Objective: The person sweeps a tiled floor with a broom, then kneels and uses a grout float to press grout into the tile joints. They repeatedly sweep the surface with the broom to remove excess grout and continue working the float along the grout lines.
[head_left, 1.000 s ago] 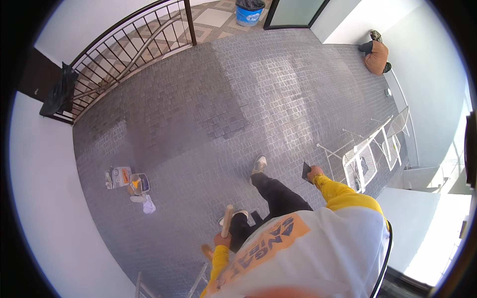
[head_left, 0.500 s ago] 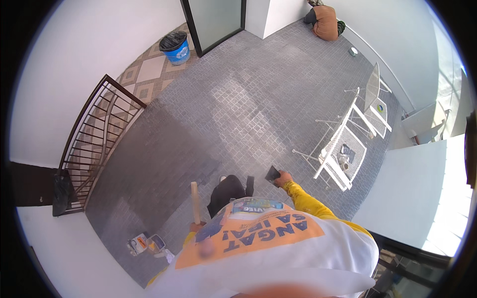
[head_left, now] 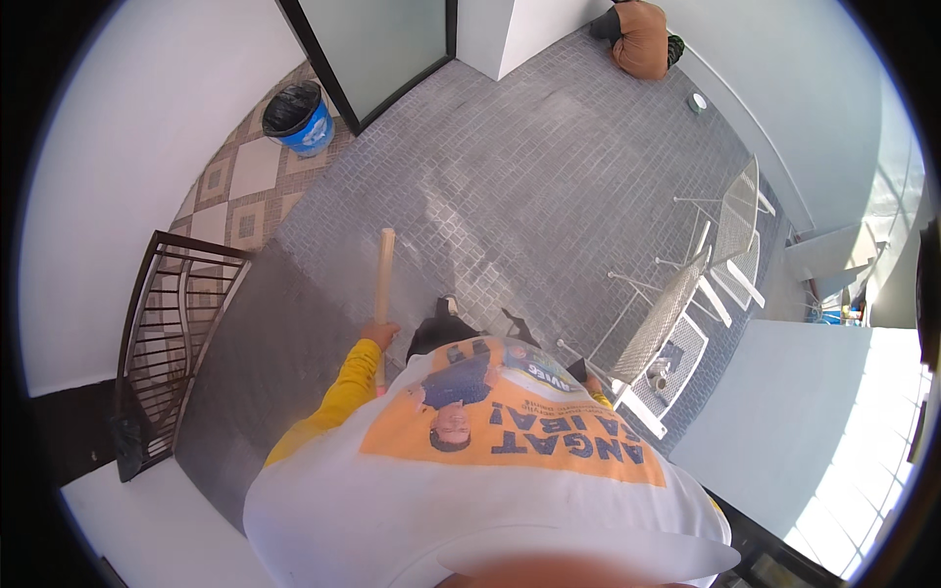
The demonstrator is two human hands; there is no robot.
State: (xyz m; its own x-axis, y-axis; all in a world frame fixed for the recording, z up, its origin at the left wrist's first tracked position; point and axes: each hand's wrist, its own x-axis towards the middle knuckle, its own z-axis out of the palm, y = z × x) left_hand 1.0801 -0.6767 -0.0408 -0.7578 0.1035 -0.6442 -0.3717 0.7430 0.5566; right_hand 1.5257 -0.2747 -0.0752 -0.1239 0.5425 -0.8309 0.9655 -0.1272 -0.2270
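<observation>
My left hand (head_left: 380, 334) is closed round a pale wooden stick (head_left: 386, 269), which stands nearly upright beside my leg. The stick's lower end shows below the hand, near my yellow sleeve. My right hand (head_left: 593, 383) is mostly hidden behind my white and orange shirt. Next to its fingers shows a small part of a dark flat piece (head_left: 576, 370); its exact kind cannot be made out. Under me lies a grey stone-patterned floor (head_left: 529, 176), darker on the left and paler along a strip in the middle.
White mesh metal chairs (head_left: 676, 314) stand at the right, small items on one seat. A person (head_left: 642, 41) crouches by the far wall, near a small round container (head_left: 697, 102). A blue bucket (head_left: 308, 127) with a black liner stands by the glass door (head_left: 382, 59). Brown railing (head_left: 162, 333) at left.
My left hand has come forward and up with the stick. The right hand has drawn back toward my body with the dark flat piece. My view has turned and shifted.
</observation>
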